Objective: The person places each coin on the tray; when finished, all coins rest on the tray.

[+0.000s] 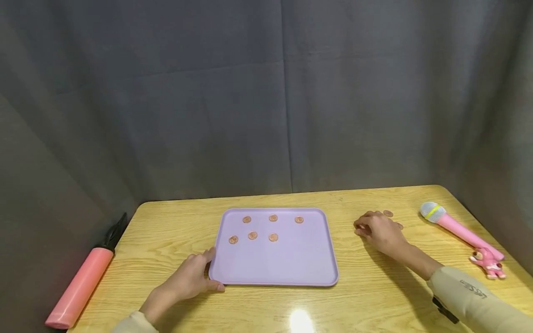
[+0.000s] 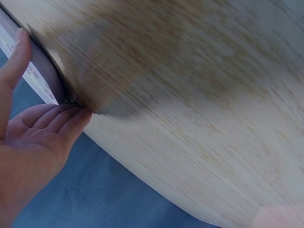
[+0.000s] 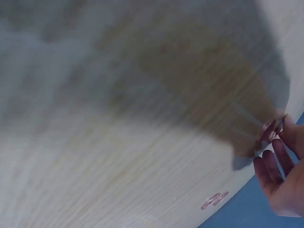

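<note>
My left hand [image 1: 189, 277] is at the near left corner of a lilac tray [image 1: 291, 263], its thumb by the front rim and its straight fingers touching the left side. Several copper coins [image 1: 273, 237] lie spread flat on the tray in two rows. To the right of the tray, my right hand [image 1: 381, 231] is low over the table, fingers bent. A copper coin [image 3: 269, 133] shows at its thumb and fingertips in the right wrist view, pinched there; the hand hides it from the head view. Beside that hand, loose coins [image 1: 388, 213] lie on the wood.
A pink toy microphone [image 1: 462, 231] lies at the right end of the wooden table [image 1: 175, 231], with a small pink figurine [image 1: 488, 263] against its handle. On the left is a pink hand pump [image 1: 81, 286] with a black end. Grey curtain [image 1: 216, 115] hangs behind.
</note>
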`<act>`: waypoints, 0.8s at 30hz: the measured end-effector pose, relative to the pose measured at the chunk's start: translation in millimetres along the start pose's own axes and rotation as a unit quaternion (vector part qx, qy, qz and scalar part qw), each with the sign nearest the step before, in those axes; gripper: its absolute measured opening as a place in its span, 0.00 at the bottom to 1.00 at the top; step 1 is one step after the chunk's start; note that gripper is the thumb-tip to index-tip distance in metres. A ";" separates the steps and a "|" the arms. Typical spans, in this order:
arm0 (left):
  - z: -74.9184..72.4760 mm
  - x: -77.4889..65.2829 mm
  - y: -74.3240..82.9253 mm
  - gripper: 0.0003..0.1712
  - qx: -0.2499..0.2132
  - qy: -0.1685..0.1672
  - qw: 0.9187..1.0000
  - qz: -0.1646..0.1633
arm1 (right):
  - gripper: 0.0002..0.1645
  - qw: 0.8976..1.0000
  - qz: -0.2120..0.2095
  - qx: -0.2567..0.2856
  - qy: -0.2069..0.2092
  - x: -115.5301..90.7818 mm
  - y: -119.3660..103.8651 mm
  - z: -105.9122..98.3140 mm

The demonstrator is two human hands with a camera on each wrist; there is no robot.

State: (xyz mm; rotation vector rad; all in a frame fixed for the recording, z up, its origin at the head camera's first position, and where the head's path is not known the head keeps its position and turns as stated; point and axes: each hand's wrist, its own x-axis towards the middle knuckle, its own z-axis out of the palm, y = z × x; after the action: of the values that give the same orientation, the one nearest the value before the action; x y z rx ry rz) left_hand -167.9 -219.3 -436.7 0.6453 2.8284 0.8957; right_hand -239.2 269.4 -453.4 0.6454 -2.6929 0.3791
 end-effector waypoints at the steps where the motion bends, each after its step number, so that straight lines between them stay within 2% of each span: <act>1: 0.0 -0.1 0.4 0.58 -0.001 0.000 1.000 -0.001 | 0.06 1.000 0.004 0.004 -0.003 1.7 2.2 -0.3; 9: 1.8 -1.1 0.9 0.58 0.012 0.019 1.000 -0.016 | 0.05 0.994 0.055 0.080 -0.041 14.0 15.9 -3.8; 12: 2.9 -0.5 1.6 0.58 0.010 0.028 0.999 -0.032 | 0.06 0.992 0.073 0.080 -0.062 18.7 18.8 -6.7; 15: 3.2 -0.8 3.5 0.58 0.003 0.034 0.999 -0.040 | 0.07 0.992 0.077 0.064 -0.078 21.9 20.0 -9.2; 18: 3.9 -0.9 4.1 0.58 -0.011 0.031 0.999 -0.034 | 0.09 0.991 0.073 0.058 -0.094 22.4 20.4 -13.2; 24: 5.2 -1.8 1.5 0.57 -0.011 0.022 1.000 -0.017 | 0.12 0.985 0.066 0.100 -0.120 15.0 19.0 -26.0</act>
State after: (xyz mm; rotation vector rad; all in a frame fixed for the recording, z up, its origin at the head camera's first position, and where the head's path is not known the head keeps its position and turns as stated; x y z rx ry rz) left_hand -164.6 -216.3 -440.2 0.5792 2.8549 0.9467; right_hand -254.0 288.6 -427.4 0.6025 -2.9636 0.6510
